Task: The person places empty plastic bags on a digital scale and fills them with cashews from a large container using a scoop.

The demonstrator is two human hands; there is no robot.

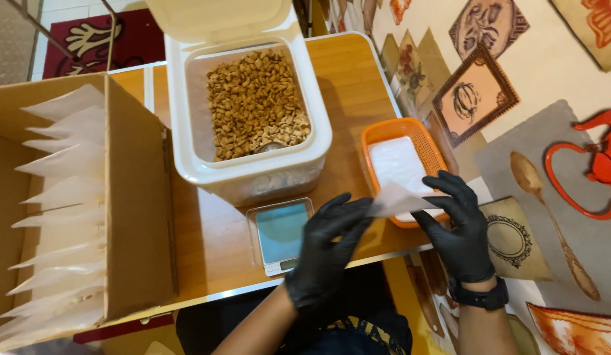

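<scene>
Both black-gloved hands meet over the near right part of the small wooden table [358,85], pinching one thin translucent white paper bag [400,199] between them. The left hand [328,246] grips the bag's left corner with its fingertips; the right hand [458,227] closes on its right edge, thumb and fingers narrow around the paper. The bag hangs just above the orange plastic mesh basket [417,135], covering the basket's near rim, so how deep the white stack inside runs is hard to tell.

The left hand also hides the near right corner of the small silver digital pocket scale [279,233], and its display is too small to make out. Behind the scale stands the white plastic bin of brown pellets [256,105], lid up and cut off at the top edge; a scoop half-buried in the pellets barely shows.

At the left, the open cardboard box [138,197] holds a row of filled white bags, cut off by the frame. Bare wood shows between box and scale. The basket sits right at the table's right edge.
</scene>
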